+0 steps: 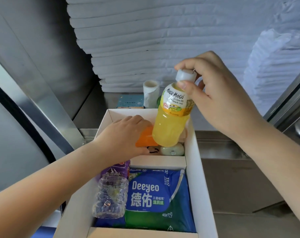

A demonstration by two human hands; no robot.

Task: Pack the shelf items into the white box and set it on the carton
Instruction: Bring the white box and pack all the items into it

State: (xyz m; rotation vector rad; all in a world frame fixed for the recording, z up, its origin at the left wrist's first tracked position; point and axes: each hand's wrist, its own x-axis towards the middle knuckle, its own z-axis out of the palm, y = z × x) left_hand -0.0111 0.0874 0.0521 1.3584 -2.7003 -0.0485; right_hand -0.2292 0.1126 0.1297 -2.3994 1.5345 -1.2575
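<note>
Your right hand (pixel 219 97) holds the juice bottle (pixel 171 124) over the far compartment of the white box (pixel 194 169), and your left hand (pixel 123 134) is on the orange packet (pixel 145 140) inside it.
Your right thumb and fingers pinch the bottle at its neck and white cap, and it hangs slightly tilted with its base just above a pale green oval item (pixel 171 150). Your left fingers curl over the packet's far edge, grasping it. The box has 2 compartments split by a divider (pixel 157 160). The near one holds a blue wipes pack (pixel 156 194) and a clear bottle (pixel 109 194) side by side. Behind the box, a white roll (pixel 151 93) and a teal carton (pixel 130 101) stand on the metal shelf (pixel 92 115).
</note>
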